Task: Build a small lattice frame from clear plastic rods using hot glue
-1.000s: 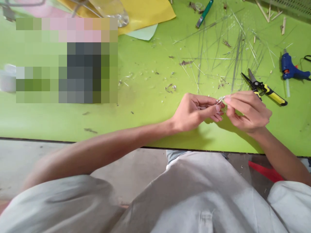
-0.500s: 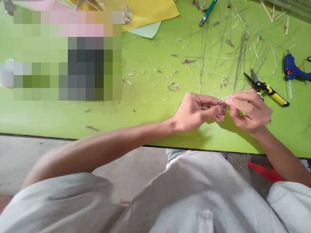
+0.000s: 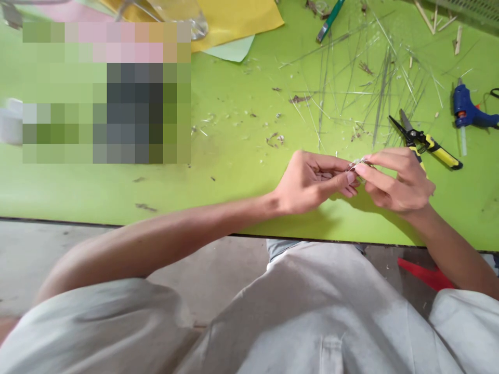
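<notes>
Near the table's front edge, my left hand [image 3: 312,179] pinches a small piece of thin shiny wire [image 3: 359,163] between thumb and fingers. From the other side, my right hand [image 3: 401,179] has its thumb and fingertips closed on the same wire piece. The piece looks bent or looped, but fingers cover most of it and its full shape is hidden. Just beyond my right hand lie open snips [image 3: 423,140] with yellow and black handles. Many loose straight wires [image 3: 384,93] are strewn over the table behind my hands.
A blue glue gun [image 3: 463,109] lies at the right. A green-handled tool [image 3: 329,21], yellow paper [image 3: 241,21] and small wooden sticks [image 3: 458,40] are at the back. Scraps dot the green table [image 3: 234,176]. A white roll [image 3: 11,122] is at the left; a blurred patch hides the upper left.
My right hand's fingertips have shifted slightly left and down along the wire piece, closer to my left thumb. The left hand keeps its pinch. The whole view has drifted a little.
</notes>
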Demonstrator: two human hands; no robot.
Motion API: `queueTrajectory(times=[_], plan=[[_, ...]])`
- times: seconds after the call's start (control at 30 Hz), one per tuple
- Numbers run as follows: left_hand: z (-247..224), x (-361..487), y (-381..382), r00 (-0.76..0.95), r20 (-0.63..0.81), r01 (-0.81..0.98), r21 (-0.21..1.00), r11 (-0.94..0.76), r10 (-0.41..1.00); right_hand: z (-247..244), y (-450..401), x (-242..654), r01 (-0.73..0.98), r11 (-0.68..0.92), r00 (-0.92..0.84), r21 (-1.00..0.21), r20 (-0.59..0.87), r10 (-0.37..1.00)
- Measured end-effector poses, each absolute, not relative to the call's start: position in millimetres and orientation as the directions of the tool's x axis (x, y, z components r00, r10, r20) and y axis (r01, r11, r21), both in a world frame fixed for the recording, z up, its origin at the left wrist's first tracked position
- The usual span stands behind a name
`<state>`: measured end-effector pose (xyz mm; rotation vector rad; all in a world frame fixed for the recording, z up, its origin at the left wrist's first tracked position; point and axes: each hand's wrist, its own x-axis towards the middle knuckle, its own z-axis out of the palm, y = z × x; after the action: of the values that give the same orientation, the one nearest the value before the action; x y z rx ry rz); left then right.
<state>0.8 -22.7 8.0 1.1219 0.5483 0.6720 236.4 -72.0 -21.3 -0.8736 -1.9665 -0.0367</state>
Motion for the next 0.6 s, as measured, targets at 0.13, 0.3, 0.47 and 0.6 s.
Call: queueTrajectory(times=[0.13, 0.3, 0.47, 0.6], plan=[[6, 2, -23, 0.673, -0.04, -0.218, 0.943, 0.251, 0.738, -20, -75, 238, 0.611, 0.696, -0.285, -0.378, 0.715, 0.639], [0, 3, -21, 0.669, -0.052, -0.228, 0.935, 0.272, 0.742, -15, -71, 230, 0.605, 0.764, -0.322, -0.226, 0.807, 0.494], [-4, 6, -21, 0.638, -0.105, -0.181, 0.942, 0.282, 0.763, -7, -67, 223, 0.49, 0.75, -0.164, -0.445, 0.798, 0.58], [-6, 8, -20, 0.606, -0.154, -0.106, 0.957, 0.271, 0.78, -1, -70, 221, 0.347, 0.491, 0.058, -0.799, 0.541, 0.839]])
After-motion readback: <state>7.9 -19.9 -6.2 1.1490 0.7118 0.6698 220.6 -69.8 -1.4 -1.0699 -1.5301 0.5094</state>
